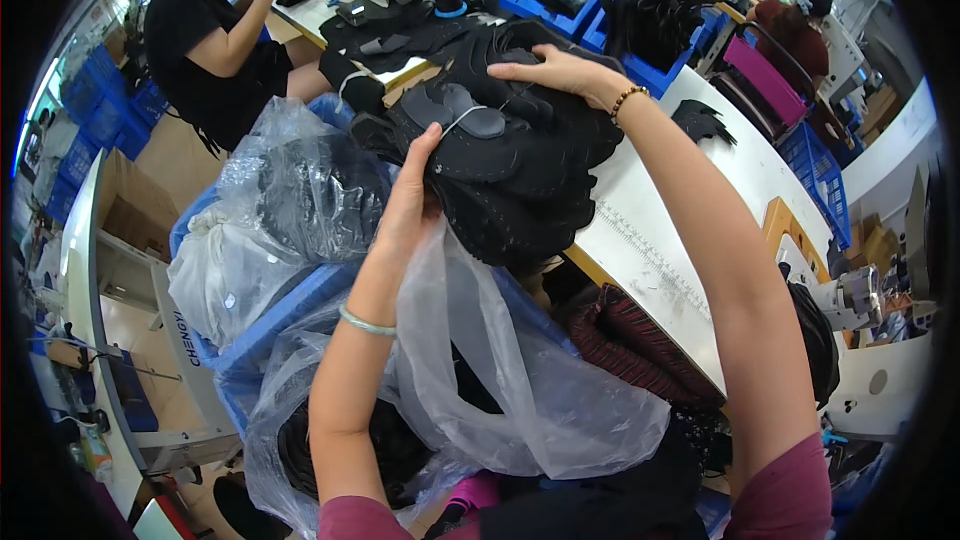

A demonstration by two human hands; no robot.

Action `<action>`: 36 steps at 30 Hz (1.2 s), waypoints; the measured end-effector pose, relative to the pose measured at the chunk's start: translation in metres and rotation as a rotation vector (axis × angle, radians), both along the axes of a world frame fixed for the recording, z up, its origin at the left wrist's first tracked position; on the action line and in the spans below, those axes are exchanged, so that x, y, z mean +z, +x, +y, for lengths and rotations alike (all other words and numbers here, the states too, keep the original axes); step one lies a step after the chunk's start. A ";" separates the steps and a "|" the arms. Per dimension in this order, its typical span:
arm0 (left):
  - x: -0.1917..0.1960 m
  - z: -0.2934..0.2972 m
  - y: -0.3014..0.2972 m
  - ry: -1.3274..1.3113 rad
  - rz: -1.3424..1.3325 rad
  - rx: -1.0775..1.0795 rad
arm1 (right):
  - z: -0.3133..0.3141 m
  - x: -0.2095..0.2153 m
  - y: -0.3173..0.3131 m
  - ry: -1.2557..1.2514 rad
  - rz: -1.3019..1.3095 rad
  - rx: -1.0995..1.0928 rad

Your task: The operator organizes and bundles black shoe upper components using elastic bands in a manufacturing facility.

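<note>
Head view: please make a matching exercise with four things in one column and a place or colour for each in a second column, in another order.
Things:
1. left hand
2. right hand
3. clear plastic bag
4. blue bins

Places or colours:
A. on top of the bundle of black cut pieces
B. hanging below the bundle
C. at the bundle's near left edge
D. at the far edge of the white table

Pairs: 1-C, 2-A, 3-B, 4-D

Maroon sleeves; silver bangle (366,323); beaded bracelet (628,98).
</note>
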State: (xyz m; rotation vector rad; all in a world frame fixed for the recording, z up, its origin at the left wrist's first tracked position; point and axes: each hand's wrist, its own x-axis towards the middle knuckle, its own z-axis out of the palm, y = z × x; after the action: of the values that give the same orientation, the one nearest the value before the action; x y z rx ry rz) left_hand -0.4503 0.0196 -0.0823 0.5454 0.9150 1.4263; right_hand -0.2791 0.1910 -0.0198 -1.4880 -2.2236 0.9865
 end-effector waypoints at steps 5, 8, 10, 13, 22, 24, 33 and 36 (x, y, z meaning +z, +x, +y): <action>0.007 -0.013 0.003 0.117 -0.053 -0.037 | -0.021 0.001 0.013 -0.112 -0.107 0.145; 0.024 -0.022 0.009 0.094 -0.078 -0.065 | -0.037 0.001 0.021 -0.065 0.072 0.065; 0.035 -0.021 0.012 0.019 0.037 -0.082 | -0.047 -0.002 0.028 -0.009 0.163 0.037; 0.067 -0.025 0.010 0.080 0.062 -0.173 | -0.047 0.007 0.039 0.079 0.366 0.001; 0.081 -0.089 -0.042 0.661 0.047 0.101 | -0.082 0.074 0.140 -0.404 1.368 0.072; 0.051 -0.155 -0.046 0.542 -0.019 0.013 | -0.092 0.060 0.179 -0.441 1.386 -0.004; -0.064 -0.238 0.032 -0.096 -0.497 -0.309 | -0.537 -0.119 0.336 -0.862 1.394 -0.319; -0.067 -0.257 0.051 -0.332 -0.551 -0.087 | -0.583 -0.127 0.333 -0.973 1.377 -0.402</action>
State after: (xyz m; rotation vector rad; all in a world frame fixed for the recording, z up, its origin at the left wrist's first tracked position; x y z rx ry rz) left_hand -0.3992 -0.2370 -0.1488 -0.0616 0.6502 1.2202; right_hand 0.0538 -0.3917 -0.1466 -0.8225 -0.4412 2.1216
